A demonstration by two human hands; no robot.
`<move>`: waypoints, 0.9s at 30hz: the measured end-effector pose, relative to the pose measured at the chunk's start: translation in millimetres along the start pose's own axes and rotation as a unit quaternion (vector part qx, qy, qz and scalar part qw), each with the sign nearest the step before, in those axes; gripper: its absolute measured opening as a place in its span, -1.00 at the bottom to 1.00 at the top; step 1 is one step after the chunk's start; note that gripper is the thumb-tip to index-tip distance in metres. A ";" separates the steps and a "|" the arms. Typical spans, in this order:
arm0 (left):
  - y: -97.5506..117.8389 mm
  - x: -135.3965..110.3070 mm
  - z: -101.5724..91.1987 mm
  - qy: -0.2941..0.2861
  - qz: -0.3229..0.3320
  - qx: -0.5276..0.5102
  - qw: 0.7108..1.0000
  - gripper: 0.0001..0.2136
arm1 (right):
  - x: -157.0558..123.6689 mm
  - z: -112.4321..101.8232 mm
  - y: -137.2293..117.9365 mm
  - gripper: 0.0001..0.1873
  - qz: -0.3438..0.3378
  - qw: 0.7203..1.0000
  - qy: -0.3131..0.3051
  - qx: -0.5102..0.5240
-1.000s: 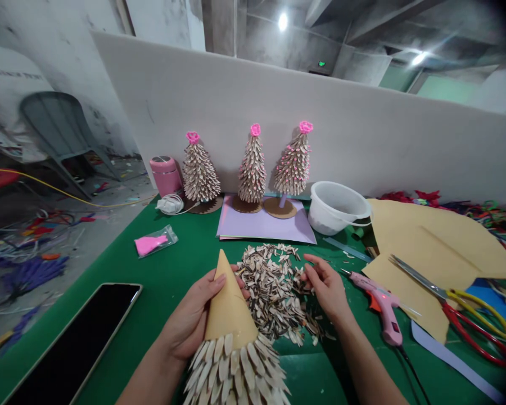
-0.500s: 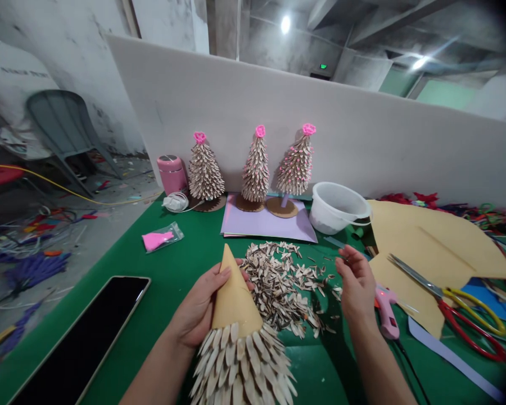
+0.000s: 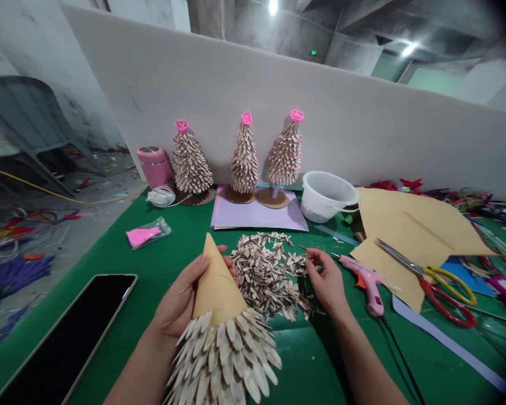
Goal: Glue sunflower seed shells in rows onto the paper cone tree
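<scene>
My left hand [image 3: 179, 292] is closed round the upper, bare part of a tan paper cone [image 3: 217, 284]. Overlapping rows of pale sunflower seed shells [image 3: 231, 354] cover the cone's lower part, which runs out of view at the bottom. A loose heap of seed shells [image 3: 265, 275] lies on the green tabletop behind the cone. At the heap's right edge is my right hand [image 3: 326, 281], its thumb and fingertips drawn together; whatever is between them is too small to make out. Just right of that hand rests a pink glue gun [image 3: 369, 281] with its cord running forward.
Three shell-covered trees [image 3: 244, 160] with pink tops stand at the back, beside a white bucket [image 3: 324, 197] and a pink cup [image 3: 156, 169]. Scissors [image 3: 430, 281] lie on tan paper [image 3: 405, 219] at right. A phone [image 3: 67, 337] and a pink packet [image 3: 145, 234] lie left.
My right hand has moved left, away from the glue gun, to the edge of the shell heap. The left hand keeps hold of the cone. The view has shifted slightly right.
</scene>
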State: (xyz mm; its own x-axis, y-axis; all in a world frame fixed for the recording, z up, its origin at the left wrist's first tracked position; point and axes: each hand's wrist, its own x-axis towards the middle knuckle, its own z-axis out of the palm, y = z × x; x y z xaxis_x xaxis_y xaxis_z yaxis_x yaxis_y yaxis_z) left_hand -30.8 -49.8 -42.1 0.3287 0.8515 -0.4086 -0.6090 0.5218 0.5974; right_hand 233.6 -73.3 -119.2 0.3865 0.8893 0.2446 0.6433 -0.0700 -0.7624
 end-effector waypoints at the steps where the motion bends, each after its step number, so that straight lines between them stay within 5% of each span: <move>1: 0.0 -0.1 0.3 0.001 -0.001 0.000 1.000 -0.74 | 2.3 0.4 0.9 -0.74 0.000 0.999 -0.014 -0.033; 11: -1.5 0.8 0.0 0.005 0.004 0.020 1.000 -0.70 | 19.7 4.7 -9.3 -0.73 0.033 0.960 -0.122 -0.249; 27: -2.0 1.0 1.9 0.002 0.007 0.030 1.000 -0.73 | 24.5 -2.1 -0.3 -0.73 0.004 0.966 -0.156 -0.207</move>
State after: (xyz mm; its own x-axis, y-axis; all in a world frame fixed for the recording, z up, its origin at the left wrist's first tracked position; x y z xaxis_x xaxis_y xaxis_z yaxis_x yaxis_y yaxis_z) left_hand -27.9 -49.9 -42.4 0.3184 0.8583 -0.4024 -0.5684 0.5126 0.6436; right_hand 244.3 -52.5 -111.7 0.2167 0.9762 -0.0014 0.8750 -0.1948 -0.4431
